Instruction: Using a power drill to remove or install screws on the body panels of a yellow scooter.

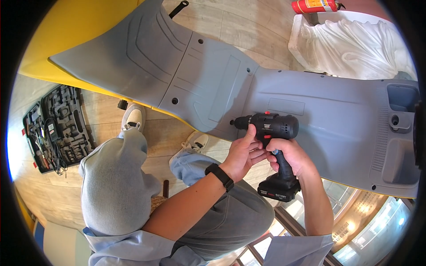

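The right hand point(290, 154) curls around the handle of the black drill point(273, 126); the left hand point(242, 156), loosely spread, steadies its front; keeping it square to the grey panel point(341, 108) seems best.

Drill point(274, 125) matt plastic; panel point(346, 119) smooth satin plastic; floor point(248, 27) wood-look; trousers point(226, 217) cloth

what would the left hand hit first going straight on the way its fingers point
Most likely the black drill held in the right hand; the left hand looks very close to or touching it, though depth is unclear.
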`<action>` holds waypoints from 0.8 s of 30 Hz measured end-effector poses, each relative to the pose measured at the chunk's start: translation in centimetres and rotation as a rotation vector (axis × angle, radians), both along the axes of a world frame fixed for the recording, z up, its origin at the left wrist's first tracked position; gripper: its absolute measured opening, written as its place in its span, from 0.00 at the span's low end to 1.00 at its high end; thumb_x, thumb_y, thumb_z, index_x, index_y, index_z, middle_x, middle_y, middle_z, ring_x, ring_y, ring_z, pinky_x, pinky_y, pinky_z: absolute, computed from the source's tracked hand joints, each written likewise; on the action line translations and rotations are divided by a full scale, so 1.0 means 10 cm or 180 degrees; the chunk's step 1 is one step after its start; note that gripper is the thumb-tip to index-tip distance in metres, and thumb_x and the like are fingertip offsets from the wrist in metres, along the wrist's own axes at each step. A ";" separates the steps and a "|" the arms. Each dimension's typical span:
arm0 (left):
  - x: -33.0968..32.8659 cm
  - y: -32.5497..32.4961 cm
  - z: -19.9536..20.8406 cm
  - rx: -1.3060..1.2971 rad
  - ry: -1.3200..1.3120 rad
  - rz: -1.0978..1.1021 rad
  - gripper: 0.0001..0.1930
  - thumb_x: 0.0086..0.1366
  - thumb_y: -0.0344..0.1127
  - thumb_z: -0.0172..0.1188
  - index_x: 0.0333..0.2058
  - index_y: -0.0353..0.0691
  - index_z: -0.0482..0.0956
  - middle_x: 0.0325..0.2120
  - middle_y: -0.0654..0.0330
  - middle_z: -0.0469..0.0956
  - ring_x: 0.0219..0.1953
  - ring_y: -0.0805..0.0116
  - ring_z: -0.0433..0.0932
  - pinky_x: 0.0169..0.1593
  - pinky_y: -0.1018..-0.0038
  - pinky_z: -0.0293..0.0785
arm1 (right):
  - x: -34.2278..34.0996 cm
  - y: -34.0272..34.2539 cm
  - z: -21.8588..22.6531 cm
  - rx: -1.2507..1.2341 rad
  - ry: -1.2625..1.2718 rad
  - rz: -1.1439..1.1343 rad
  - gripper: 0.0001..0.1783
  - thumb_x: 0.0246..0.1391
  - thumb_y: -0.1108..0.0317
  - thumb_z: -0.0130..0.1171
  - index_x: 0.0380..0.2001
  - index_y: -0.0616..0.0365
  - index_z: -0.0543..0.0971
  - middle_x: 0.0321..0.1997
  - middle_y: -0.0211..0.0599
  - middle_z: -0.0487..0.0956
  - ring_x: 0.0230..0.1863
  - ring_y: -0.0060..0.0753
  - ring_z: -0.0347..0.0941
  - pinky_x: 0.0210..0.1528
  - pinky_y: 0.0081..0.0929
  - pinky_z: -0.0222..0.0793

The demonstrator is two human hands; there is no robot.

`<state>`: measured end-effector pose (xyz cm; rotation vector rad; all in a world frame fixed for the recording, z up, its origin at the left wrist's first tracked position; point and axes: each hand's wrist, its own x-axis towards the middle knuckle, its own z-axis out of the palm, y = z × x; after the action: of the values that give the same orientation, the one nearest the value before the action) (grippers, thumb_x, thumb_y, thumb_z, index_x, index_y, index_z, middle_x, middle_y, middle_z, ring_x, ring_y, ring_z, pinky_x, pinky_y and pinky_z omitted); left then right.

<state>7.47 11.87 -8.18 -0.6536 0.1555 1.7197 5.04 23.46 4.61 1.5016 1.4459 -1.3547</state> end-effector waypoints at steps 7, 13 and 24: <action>0.03 0.02 0.00 0.0085 -0.0078 0.0171 0.33 0.64 0.68 0.51 0.41 0.37 0.74 0.35 0.61 0.75 0.41 0.64 0.79 0.56 0.66 0.74 | 0.01 0.04 0.02 0.0003 -0.0137 0.0090 0.10 0.44 0.67 0.58 0.30 0.61 0.75 0.16 0.33 0.69 0.13 0.26 0.65 0.15 0.26 0.62; 0.04 0.00 -0.02 0.0174 -0.0130 0.0200 0.31 0.64 0.67 0.54 0.38 0.38 0.73 0.33 0.62 0.73 0.40 0.68 0.78 0.55 0.67 0.76 | 0.04 0.04 0.00 -0.0033 -0.0125 0.0106 0.09 0.44 0.67 0.59 0.30 0.60 0.75 0.17 0.33 0.69 0.13 0.26 0.65 0.15 0.26 0.62; 0.01 -0.04 0.05 0.0208 0.0012 0.0144 0.38 0.66 0.71 0.42 0.46 0.35 0.75 0.38 0.58 0.78 0.41 0.61 0.80 0.55 0.65 0.73 | 0.02 0.00 0.02 -0.0030 0.0012 0.0203 0.09 0.44 0.69 0.58 0.29 0.62 0.75 0.16 0.33 0.70 0.12 0.25 0.64 0.15 0.24 0.61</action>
<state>7.61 11.45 -7.65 -0.6098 0.0872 1.7621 5.19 23.51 4.84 1.4356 1.4753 -1.3249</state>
